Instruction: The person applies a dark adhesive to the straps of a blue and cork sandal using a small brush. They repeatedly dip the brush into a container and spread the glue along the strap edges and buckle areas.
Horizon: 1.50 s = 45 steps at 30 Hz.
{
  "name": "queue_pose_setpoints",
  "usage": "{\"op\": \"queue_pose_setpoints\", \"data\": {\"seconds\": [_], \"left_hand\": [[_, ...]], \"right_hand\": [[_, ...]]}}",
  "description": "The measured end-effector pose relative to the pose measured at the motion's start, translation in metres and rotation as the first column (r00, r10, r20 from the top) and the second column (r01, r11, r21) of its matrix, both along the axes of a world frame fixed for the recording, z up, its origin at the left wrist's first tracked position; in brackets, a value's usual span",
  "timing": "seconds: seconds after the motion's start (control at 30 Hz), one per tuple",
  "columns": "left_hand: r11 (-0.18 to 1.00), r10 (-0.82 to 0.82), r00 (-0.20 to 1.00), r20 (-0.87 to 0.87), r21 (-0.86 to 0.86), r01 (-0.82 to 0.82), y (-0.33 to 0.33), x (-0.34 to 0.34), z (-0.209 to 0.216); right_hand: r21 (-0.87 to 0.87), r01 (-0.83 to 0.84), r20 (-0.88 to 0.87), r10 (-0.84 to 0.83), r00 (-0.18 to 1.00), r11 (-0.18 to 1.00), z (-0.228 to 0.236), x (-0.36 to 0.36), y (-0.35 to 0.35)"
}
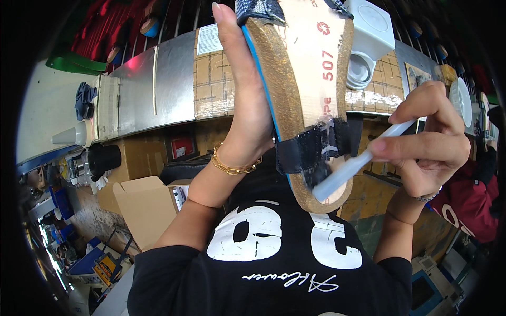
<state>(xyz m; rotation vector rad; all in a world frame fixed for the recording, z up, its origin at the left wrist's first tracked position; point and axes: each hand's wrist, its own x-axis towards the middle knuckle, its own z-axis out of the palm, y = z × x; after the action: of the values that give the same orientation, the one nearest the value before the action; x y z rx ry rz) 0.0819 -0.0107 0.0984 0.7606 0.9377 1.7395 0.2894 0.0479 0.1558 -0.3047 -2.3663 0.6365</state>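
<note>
Left hand (250, 100): wrapped round sandal sole (311, 89) at 9 o'clock, fingers hidden.
Right hand (435, 139): at 3 o'clock, pinching blurred white tool (359, 162).
Sole: held up, running 12 to 6, before counter (176, 79).
Tool tip: over 6 o'clock end, beside black strap (292, 156); contact unclear.
Risk: right-hand slip could scuff strap; loose left grip could twist sole.

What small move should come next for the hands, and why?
Probably the right hand should nudge the pale tool along the edge of the black strap: the tool's tip lies over the rounded end of the brown-rimmed sole, close to that strap, and the left hand holds the sole's side.
</note>
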Motion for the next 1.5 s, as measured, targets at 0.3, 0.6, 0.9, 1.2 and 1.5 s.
{"op": "queue_pose_setpoints", "data": {"seconds": [0.3, 0.6, 0.9, 1.2, 1.5], "left_hand": [[0.995, 0.096, 0.995, -0.005, 0.015, -0.096, 0.003, -0.012, -0.002], [0.829, 0.56, 0.664, -0.495, 0.342, -0.444, -0.006, -0.047, -0.063], [0.911, 0.364, 0.928, 0.08, 0.177, -0.373, -0.001, -0.032, -0.034], [0.962, 0.273, 0.961, -0.043, -0.005, -0.274, 0.01, -0.031, -0.031], [0.994, -0.021, 0.991, -0.134, -0.111, 0.006, 0.02, -0.037, -0.036]], "right_hand": [[-0.067, 0.263, -0.137, -0.27, 0.953, 0.963, -0.011, -0.023, 0.013], [-0.092, 0.452, -0.057, -0.458, 0.887, 0.887, -0.026, -0.01, -0.038], [-0.033, 0.335, -0.096, -0.336, 0.937, 0.942, -0.021, -0.012, -0.041], [-0.089, 0.362, -0.146, -0.372, 0.917, 0.928, -0.029, -0.013, -0.033], [-0.137, 0.175, -0.175, -0.197, 0.965, 0.975, -0.033, -0.009, -0.027]]}}
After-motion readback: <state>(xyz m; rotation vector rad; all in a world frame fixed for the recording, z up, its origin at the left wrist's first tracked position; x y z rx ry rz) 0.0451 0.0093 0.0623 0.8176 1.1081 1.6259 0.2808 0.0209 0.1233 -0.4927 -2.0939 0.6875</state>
